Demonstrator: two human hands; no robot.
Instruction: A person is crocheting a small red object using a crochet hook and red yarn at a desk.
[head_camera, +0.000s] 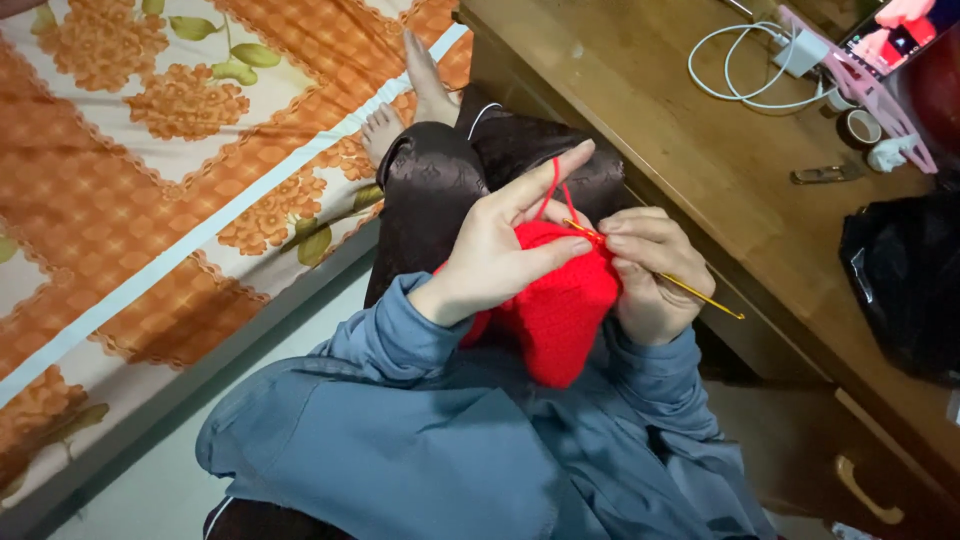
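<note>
Head cam, looking down: one red crochet piece (555, 300) sits over the lap, pinched between both hands. The left hand (500, 255) has thumb and fingers closed on its upper edge, index finger raised with one red yarn strand (552, 185) running over it. The right hand (655, 275) is curled shut around one gold crochet hook (690, 290) (tip poked into the red piece). One wooden surface (650, 110) to the right carries one white cable (735, 70), one black bag (905, 280). Orange floral bed (150, 150) to the left.
</note>
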